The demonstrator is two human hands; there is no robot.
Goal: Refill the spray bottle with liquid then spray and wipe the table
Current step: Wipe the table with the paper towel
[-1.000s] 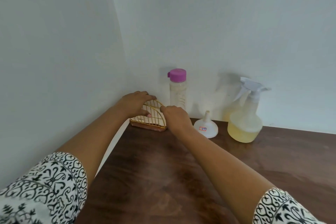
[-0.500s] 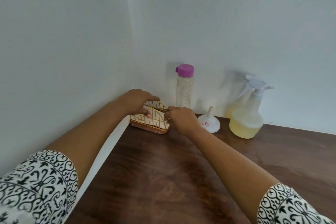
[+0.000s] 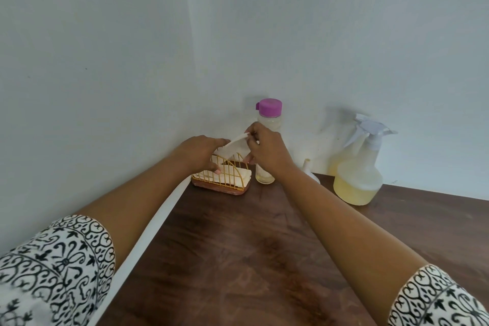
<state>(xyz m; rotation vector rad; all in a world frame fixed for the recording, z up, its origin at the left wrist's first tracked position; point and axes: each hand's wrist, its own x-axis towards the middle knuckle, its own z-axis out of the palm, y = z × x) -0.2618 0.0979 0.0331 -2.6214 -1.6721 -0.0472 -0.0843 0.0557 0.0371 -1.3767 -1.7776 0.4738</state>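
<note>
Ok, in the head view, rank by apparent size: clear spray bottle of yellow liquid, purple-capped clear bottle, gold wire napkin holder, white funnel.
1. Clear spray bottle of yellow liquid.
2-3. Purple-capped clear bottle and gold wire napkin holder: too alike to rank.
4. White funnel, mostly hidden.

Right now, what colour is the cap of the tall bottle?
Purple; the cap shows best in the head view.

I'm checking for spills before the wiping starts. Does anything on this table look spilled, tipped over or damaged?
Nothing stands out. The spray bottle and the purple-capped bottle stand upright, the funnel rests on its wide mouth, the napkin holder sits flat, and the table shows no puddle.
</note>
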